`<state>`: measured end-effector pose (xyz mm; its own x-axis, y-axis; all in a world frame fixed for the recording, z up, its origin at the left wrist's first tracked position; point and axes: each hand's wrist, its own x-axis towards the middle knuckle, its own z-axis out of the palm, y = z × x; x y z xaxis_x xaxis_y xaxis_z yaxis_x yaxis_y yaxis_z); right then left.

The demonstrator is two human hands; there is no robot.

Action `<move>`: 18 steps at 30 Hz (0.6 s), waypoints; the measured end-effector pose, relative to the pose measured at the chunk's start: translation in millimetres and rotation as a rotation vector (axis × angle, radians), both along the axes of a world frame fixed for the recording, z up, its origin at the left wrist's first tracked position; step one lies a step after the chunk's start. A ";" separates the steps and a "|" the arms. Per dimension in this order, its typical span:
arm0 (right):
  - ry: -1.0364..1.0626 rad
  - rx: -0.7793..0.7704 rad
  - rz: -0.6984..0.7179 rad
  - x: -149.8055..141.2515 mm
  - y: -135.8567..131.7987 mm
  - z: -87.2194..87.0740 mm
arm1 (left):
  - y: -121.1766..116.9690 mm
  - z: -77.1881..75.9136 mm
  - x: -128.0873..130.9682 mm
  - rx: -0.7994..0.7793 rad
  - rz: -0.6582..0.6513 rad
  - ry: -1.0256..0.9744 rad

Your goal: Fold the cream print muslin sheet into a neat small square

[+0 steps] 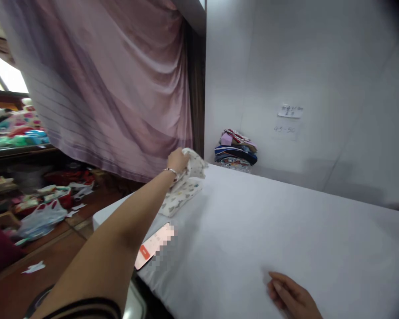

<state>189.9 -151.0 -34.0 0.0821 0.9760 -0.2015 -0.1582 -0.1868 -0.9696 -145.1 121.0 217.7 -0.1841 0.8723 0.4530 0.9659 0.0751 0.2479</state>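
Observation:
My left hand (178,162) reaches far forward over the table's left side, its fingers closed on a white printed cloth (195,165). Part of that cloth is lifted and bunched at the fingers. Beneath it, folded cloth (181,197) with small grey and coloured shapes lies on the white-covered table (252,230); I cannot tell if both are one piece. At the lower right, my right hand (294,297) hovers at or just above the sheet. Its fingers are loosely curled and apart, with nothing visible in them.
A lit phone (153,246) lies near the table's left edge. Folded clothes (236,150) are stacked by the wall at the back. A pink curtain (129,79) hangs on the left. Plastic bags (44,219) and other goods crowd the floor. Paper notes (290,110) are on the wall.

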 end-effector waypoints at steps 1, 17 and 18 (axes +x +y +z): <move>0.016 0.007 -0.020 1.0 -0.3 1.4 | -4.7 9.9 22.6 0.054 -0.070 -0.028; 0.613 0.042 -0.398 51.0 6.6 35.1 | -244.3 -161.1 246.8 -0.517 -1.221 0.098; 0.628 0.033 -0.400 50.2 6.5 36.6 | -242.7 -157.8 249.9 -0.526 -1.199 0.081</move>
